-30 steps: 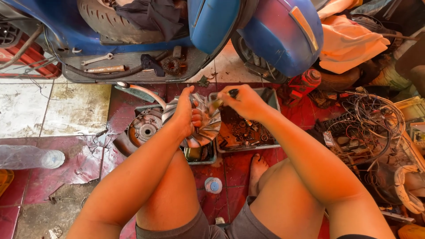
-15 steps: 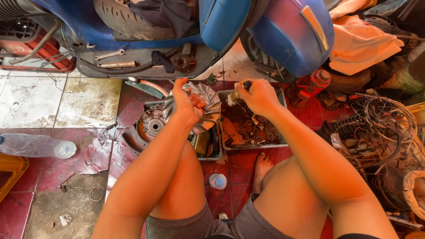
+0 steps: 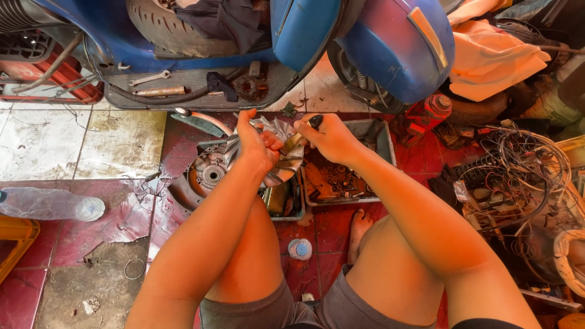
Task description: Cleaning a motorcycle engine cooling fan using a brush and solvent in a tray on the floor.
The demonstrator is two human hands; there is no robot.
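Note:
My left hand (image 3: 257, 141) grips a round silver finned metal part (image 3: 281, 159), held up over the floor in front of my knees. My right hand (image 3: 327, 136) is closed on a small dark-handled tool (image 3: 315, 121) whose tip meets the finned part. Both hands sit close together above two trays. A rusty round engine cover (image 3: 206, 175) lies on the floor just left of my left hand.
A grey tray (image 3: 379, 139) of rusty small parts lies under my right hand, a smaller tray (image 3: 285, 201) beside it. A blue scooter (image 3: 292, 36) stands ahead, wrenches (image 3: 149, 78) on its footboard. A plastic bottle (image 3: 46, 204) lies left, tangled wires (image 3: 518, 170) right, a bottle cap (image 3: 300, 248) between my legs.
The view has shifted slightly. Both hands stay on the finned part and tool, with my right hand working the tool a little lower against the part.

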